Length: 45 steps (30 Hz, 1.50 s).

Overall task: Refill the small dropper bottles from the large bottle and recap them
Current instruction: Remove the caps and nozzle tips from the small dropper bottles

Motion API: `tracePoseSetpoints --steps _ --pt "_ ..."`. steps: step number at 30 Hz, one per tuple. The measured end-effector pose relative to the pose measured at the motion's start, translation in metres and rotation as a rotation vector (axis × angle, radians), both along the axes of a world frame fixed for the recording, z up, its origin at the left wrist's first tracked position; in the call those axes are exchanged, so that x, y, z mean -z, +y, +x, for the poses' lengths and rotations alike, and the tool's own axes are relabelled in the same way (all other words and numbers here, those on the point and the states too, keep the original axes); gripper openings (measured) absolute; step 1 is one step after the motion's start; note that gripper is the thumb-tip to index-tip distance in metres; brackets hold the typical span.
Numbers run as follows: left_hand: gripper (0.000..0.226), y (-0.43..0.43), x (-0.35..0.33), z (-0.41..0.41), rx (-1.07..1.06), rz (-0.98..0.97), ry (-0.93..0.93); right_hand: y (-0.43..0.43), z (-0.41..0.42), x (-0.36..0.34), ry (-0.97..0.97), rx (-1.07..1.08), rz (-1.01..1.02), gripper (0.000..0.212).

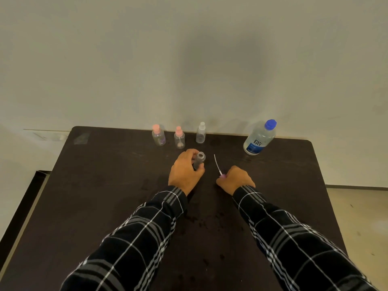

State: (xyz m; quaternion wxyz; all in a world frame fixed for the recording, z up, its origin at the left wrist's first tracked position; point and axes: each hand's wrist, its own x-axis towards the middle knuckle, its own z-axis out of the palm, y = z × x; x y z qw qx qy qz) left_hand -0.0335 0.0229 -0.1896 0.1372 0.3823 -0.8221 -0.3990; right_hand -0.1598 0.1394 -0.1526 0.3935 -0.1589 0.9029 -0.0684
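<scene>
Head view, left hand (184,174) fingers (190,153) gripping clear uncapped dropper bottle (199,161) at centre frame, right hand (236,178) fingers curling round mostly hidden pink cap (222,176), thin white tube (216,163) protruding, large bottle (259,139) standing upper right.

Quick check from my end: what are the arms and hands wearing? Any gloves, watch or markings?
No gloves: the left hand and right hand are bare, with no ring, watch or marking visible. Both arms are in long sleeves of black check cloth crossed by white and grey lines. The left sleeve and right sleeve end in cuffs at the wrists.
</scene>
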Motion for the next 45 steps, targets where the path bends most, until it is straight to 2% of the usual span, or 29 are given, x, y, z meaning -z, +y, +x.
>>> tracePoseSetpoints --steps 5,8,9,11,14,16,20,26,33,40,45 --pt "0.041 0.005 0.004 0.012 0.014 -0.005 0.024 0.003 0.002 -0.004 -0.010 -0.041 0.108 0.050" --pt "0.054 0.006 0.008 0.015 0.023 0.007 0.020 -0.005 -0.001 -0.011 0.050 -0.075 0.112 0.067" --pt "0.060 0.006 0.009 0.015 0.027 0.010 0.012 -0.010 -0.003 -0.014 0.121 -0.081 0.059 0.071" --pt "0.072 0.004 0.011 0.018 0.039 0.028 -0.009 -0.023 -0.008 -0.021 0.239 -0.067 -0.166 0.063" --pt "0.075 0.001 0.014 0.027 0.070 0.068 -0.018 -0.050 -0.019 -0.029 0.251 -0.061 -0.508 0.038" --pt "0.072 -0.002 0.017 0.036 0.074 0.077 -0.007 -0.068 -0.028 -0.031 0.233 -0.104 -0.584 0.039" --pt "0.066 -0.011 0.021 0.051 0.025 0.075 -0.004 -0.092 -0.041 -0.028 0.215 -0.244 -0.596 0.055" --pt "0.056 -0.019 0.024 0.065 -0.017 -0.007 0.009 -0.104 -0.043 -0.013 0.249 -0.284 -0.636 0.032" --pt "0.044 -0.016 0.011 0.062 -0.105 -0.035 0.115 -0.099 -0.034 -0.025 0.292 -0.238 -0.777 0.029" --pt "0.052 -0.009 -0.029 0.045 -0.152 -0.184 0.125 -0.088 -0.004 -0.057 0.200 -0.577 -0.769 0.032" --pt "0.042 -0.003 -0.036 0.053 -0.200 -0.143 0.044 -0.079 0.017 -0.068 0.120 -0.695 -0.630 0.044"
